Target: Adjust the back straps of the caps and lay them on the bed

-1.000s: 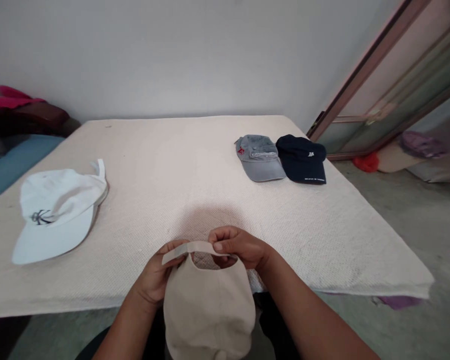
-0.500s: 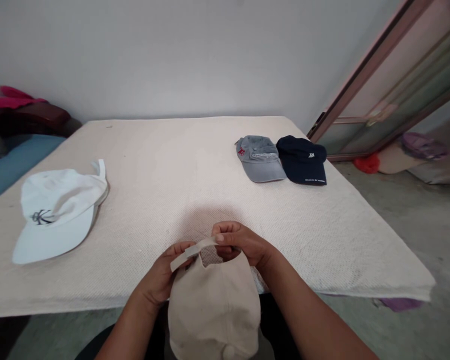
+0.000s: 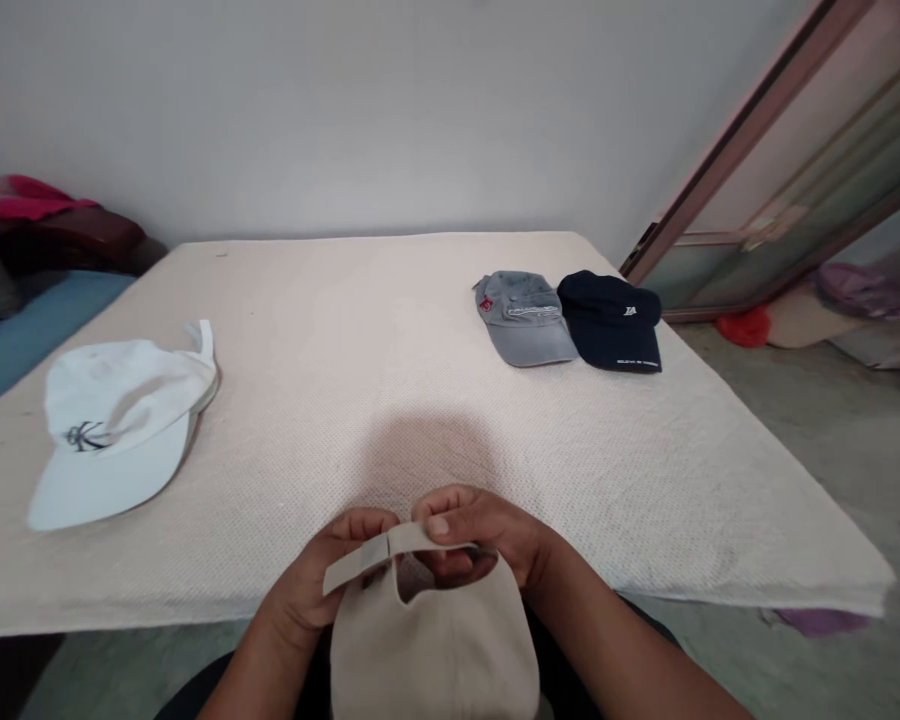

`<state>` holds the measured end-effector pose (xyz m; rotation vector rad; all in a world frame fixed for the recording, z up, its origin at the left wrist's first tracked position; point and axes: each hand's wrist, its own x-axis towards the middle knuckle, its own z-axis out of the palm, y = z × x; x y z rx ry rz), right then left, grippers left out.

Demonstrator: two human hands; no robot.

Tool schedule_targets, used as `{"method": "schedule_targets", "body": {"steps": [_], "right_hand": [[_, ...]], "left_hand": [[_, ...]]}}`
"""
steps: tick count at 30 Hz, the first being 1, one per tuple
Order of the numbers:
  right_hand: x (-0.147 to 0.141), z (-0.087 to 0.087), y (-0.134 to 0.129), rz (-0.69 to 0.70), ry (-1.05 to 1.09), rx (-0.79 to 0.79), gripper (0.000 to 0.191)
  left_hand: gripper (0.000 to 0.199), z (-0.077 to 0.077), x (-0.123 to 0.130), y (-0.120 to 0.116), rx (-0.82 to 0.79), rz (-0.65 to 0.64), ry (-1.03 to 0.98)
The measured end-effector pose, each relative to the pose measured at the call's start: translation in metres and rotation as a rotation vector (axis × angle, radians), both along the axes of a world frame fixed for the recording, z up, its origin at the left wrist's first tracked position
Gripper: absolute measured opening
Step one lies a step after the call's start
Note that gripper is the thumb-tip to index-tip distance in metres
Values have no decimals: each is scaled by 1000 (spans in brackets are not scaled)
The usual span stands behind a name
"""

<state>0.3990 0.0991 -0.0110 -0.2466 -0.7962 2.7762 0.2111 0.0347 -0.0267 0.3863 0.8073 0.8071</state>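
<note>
- Head view: the beige cap [image 3: 435, 655] is at the bottom middle, in front of the near edge of the cloth-covered counter [image 3: 345, 350], with its back opening turned up and its lower part cut off by the frame.
- The right hand [image 3: 499, 535] has its grip pinching the cap's strap [image 3: 377, 552], thumb on top, with other fingers showing through the opening underneath.
- The left hand [image 3: 322, 565] is at the strap's loose end, which sticks out past the buckle; its fingertips are partly hidden, but its grip seems pressed together on the strap from behind.
- The hands are close together, only a short length of strap between them, and both forearms come in from the bottom edge.
- Just ahead of the hands, a soft shadow [image 3: 427, 455] falls on the cloth, and a broad open stretch runs from there to the counter's far edge, along the wall [image 3: 420, 120].
- The white cap [image 3: 124, 425] sits well apart at the left, near the counter's left edge, brim toward the near side.
- The grey cap [image 3: 525, 315] and navy cap [image 3: 609, 320] lie side by side, touching, toward the far right; the navy one is close to the slanting right edge, beyond which the floor [image 3: 832, 430] shows.
</note>
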Motion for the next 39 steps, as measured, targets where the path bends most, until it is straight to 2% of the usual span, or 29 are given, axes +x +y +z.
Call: {"method": "schedule_targets", "body": {"steps": [5, 10, 13, 23, 30, 39], "right_hand": [[4, 7, -1, -8, -19, 30, 20], [9, 5, 15, -126, -219, 117, 20], [12, 1, 21, -177, -295, 194, 25], [18, 3, 21, -113, -345, 365, 28], [17, 0, 24, -84, -408, 404, 20], [12, 0, 19, -74, -385, 424, 27]], "left_hand": [[15, 0, 7, 3, -16, -21, -76], [18, 0, 14, 16, -17, 98, -26], [16, -1, 16, 20, -4, 101, -13], [11, 1, 22, 17, 12, 38, 52], [10, 1, 19, 17, 28, 73, 132], [9, -1, 20, 16, 29, -15, 108]]}}
